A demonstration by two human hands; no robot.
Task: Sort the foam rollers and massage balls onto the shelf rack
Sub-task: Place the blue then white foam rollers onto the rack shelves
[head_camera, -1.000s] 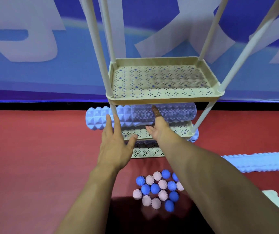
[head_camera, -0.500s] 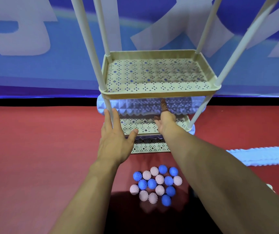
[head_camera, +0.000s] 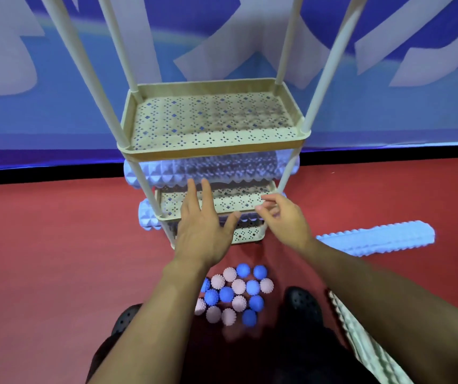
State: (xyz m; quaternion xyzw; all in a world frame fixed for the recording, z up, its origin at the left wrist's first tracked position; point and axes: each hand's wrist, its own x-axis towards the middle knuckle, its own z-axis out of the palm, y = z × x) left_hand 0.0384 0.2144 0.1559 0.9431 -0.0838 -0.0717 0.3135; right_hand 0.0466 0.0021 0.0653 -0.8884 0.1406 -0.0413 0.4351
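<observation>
A cream perforated shelf rack (head_camera: 211, 152) stands on the red floor. A pale blue studded foam roller (head_camera: 166, 171) lies across its middle shelf, both ends sticking out. Another blue roller (head_camera: 147, 214) rests on the shelf below. A third roller (head_camera: 374, 238) lies on the floor to the right. Several blue and pink spiky massage balls (head_camera: 236, 292) cluster on the floor near my feet. My left hand (head_camera: 202, 228) hovers flat and open in front of the middle shelf. My right hand (head_camera: 283, 214), fingers loosely curled, holds nothing beside the rack's front right post.
A blue and white banner wall (head_camera: 56, 92) runs behind the rack. My black shoes (head_camera: 302, 303) stand either side of the balls. A pale ridged mat or roller (head_camera: 360, 336) lies at the lower right. The rack's top visible shelf is bare.
The roller has slid rightward to sit centred on the middle shelf. My right hand has let go of it and drawn back to the right; my left hand stays open.
</observation>
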